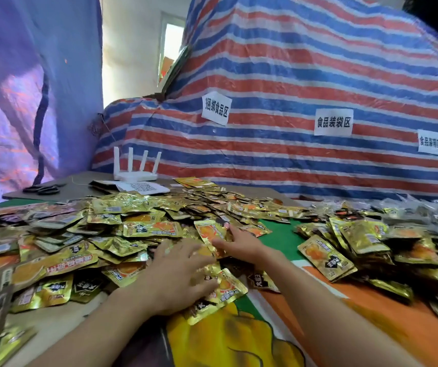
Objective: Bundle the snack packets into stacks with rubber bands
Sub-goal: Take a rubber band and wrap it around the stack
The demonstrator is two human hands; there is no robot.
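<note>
Gold snack packets (133,226) lie in a wide loose heap across the table. My left hand (175,276) lies flat with spread fingers on a few packets (220,292) near the front of the heap. My right hand (239,245) reaches into the heap beside it and pinches the edge of one tilted gold packet (209,231) with an orange picture. A second heap of packets (366,245) lies to the right. I see no rubber band in either hand.
A white router (135,176) and a paper with a QR code (143,187) stand at the back. Black scissors (44,189) lie at the back left. A striped tarp (292,102) with paper labels rises behind the table. A colourful printed cloth (278,327) covers the table's front.
</note>
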